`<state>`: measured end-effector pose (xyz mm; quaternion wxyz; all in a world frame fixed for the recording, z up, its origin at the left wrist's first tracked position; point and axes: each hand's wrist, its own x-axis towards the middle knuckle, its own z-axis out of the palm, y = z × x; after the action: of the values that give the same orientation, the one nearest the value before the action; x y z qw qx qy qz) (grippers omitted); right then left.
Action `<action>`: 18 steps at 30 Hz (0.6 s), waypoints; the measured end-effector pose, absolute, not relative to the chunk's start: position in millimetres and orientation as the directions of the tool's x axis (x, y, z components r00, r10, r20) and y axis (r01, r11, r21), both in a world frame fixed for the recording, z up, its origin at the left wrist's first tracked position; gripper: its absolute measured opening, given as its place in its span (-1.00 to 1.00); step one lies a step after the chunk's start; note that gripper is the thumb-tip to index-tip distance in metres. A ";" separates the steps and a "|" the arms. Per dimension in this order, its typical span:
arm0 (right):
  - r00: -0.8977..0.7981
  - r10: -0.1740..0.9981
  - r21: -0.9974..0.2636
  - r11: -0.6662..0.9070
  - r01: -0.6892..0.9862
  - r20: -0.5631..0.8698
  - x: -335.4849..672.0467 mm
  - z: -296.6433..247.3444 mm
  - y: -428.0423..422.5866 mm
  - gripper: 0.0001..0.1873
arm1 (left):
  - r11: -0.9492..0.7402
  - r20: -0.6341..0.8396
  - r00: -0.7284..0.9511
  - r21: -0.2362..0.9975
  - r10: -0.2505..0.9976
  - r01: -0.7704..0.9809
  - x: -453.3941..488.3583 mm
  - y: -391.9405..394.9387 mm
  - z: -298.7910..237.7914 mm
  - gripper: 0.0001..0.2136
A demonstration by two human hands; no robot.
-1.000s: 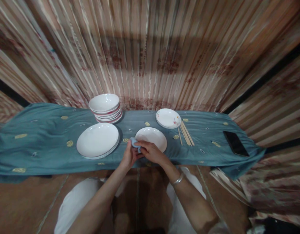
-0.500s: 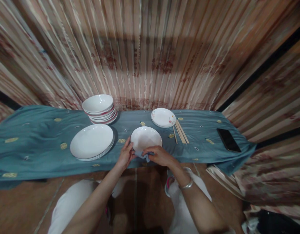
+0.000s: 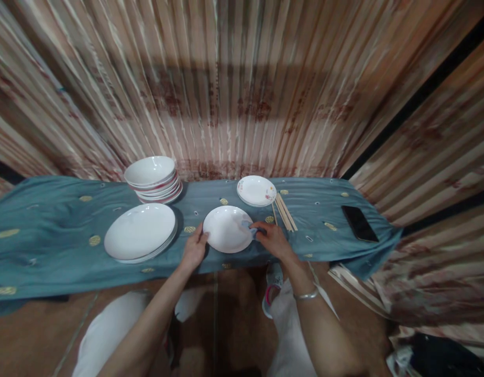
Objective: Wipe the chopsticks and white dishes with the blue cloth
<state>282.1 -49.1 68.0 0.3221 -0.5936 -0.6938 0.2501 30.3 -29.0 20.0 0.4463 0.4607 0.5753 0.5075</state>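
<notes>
A small white plate point(image 3: 227, 228) lies on the teal tablecloth point(image 3: 61, 235) in front of me. My left hand point(image 3: 194, 250) grips its left rim, fingers curled on the edge. My right hand point(image 3: 272, 239) is closed on a small light-blue cloth point(image 3: 249, 228) and presses it on the plate's right rim. A silver bangle point(image 3: 305, 296) sits on my right wrist.
A stack of large white plates point(image 3: 139, 239) lies to the left, a stack of bowls point(image 3: 151, 177) behind it. A small flowered plate point(image 3: 256, 190) and wooden chopsticks point(image 3: 284, 212) are at the back right. A black phone point(image 3: 359, 223) rests near the table's right end. A striped curtain hangs behind.
My right hand has carried the cloth from the plate's near edge round to its right rim. My left hand has moved from the cloth to the plate's left rim.
</notes>
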 end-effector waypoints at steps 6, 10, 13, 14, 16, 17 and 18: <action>-0.052 0.977 -0.751 0.192 0.632 0.206 284.8 66.7 -45.7 -0.62 | -0.097 0.150 -0.132 0.934 0.980 0.344 37.4 -35.7 23.5 -0.50; -0.045 0.977 -0.758 0.191 0.623 0.209 284.7 67.1 -43.5 -0.62 | -0.355 0.304 0.183 0.786 0.935 0.507 53.0 -49.9 34.0 -0.51; -0.041 0.977 -0.760 0.190 0.622 0.211 284.0 68.6 -42.7 -0.63 | -0.447 0.270 0.381 0.723 0.884 0.526 65.9 -58.7 38.2 -0.56; -0.039 0.976 -0.761 0.192 0.619 0.214 283.9 69.1 -42.5 -0.63 | -0.451 0.254 0.404 0.719 0.879 0.529 69.2 -59.9 38.4 -0.61; -0.036 0.976 -0.766 0.192 0.613 0.216 284.1 69.7 -42.0 -0.62 | -0.440 0.219 0.422 0.713 0.880 0.546 73.9 -60.2 37.4 -0.69; -0.034 0.976 -0.769 0.190 0.610 0.215 284.5 69.7 -41.8 -0.62 | -0.434 0.205 0.427 0.710 0.881 0.555 75.4 -59.6 36.6 -0.71; -0.034 0.976 -0.771 0.190 0.608 0.214 285.0 69.6 -41.6 -0.62 | -0.431 0.196 0.432 0.710 0.881 0.557 76.7 -59.0 35.7 -0.74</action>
<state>285.0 -41.6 69.6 0.3731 -0.5864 -0.6753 0.2469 76.7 -59.0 35.7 0.2849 0.7966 0.4510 0.2843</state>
